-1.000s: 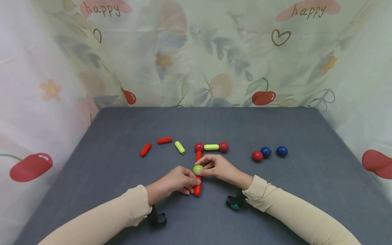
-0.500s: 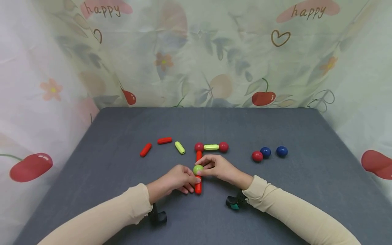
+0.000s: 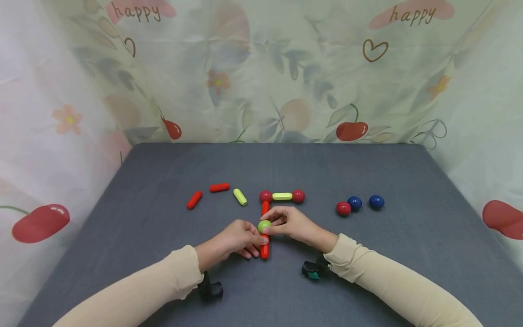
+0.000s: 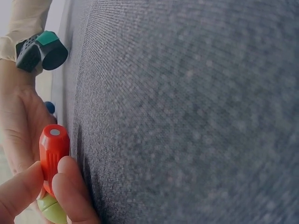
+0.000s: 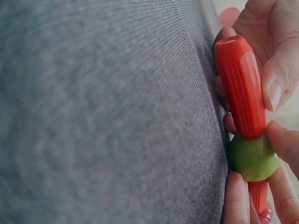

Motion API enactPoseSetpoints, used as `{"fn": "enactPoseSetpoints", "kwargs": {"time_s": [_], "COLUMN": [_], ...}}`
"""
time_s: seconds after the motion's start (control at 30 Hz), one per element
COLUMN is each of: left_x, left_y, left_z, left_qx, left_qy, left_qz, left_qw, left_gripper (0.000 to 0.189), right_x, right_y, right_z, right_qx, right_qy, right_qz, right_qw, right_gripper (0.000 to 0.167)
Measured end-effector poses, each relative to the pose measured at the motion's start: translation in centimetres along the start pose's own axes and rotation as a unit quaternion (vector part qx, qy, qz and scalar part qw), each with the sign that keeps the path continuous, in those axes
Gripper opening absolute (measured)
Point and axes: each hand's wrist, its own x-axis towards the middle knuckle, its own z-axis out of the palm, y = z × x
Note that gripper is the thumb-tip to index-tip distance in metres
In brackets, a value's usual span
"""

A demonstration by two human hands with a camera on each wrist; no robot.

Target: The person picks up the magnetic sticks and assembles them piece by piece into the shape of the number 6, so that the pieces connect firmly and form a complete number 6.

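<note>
Between the left hand (image 3: 242, 239) and the right hand (image 3: 292, 223), a green ball (image 3: 263, 225) abuts a red rod (image 5: 240, 86). The left hand pinches the red rod; the right hand grips the green ball. Just beyond both, a second rod (image 3: 265, 207) extends to a red ball (image 3: 266, 196).

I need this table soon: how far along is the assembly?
Looks done: a yellow rod between two red balls, and a red rod from one to the green ball. In hand: the right hand holds the green ball while the left hand pinches another red rod against it. Remaining: two red rods, a yellow rod, a red ball and two blue balls lie loose. Whether all are needed, I can't tell.
</note>
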Motion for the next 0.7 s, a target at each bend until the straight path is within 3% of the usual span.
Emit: {"fn": "enactPoseSetpoints", "kwargs": {"time_s": [0.4,0.7], "left_x": [0.0,0.2], "left_y": [-0.1,-0.4], "left_z": [-0.1,-0.3], "left_qx": [-0.007,-0.011], "left_qy": [-0.006,-0.007], "left_qz": [0.001,0.006], "left_qw": [1.0000,0.9999], "left_gripper": [0.016,0.017], "right_x": [-0.4,-1.6], "right_y": [-0.4,-1.0], "right_z": [0.2,-0.4], "right_qx": [-0.004,-0.007], "right_qy": [0.006,0.032], "right_qz": [-0.006,0.005], "right_qw": [1.0000,0.9995], "right_gripper": [0.029,0.043]}}
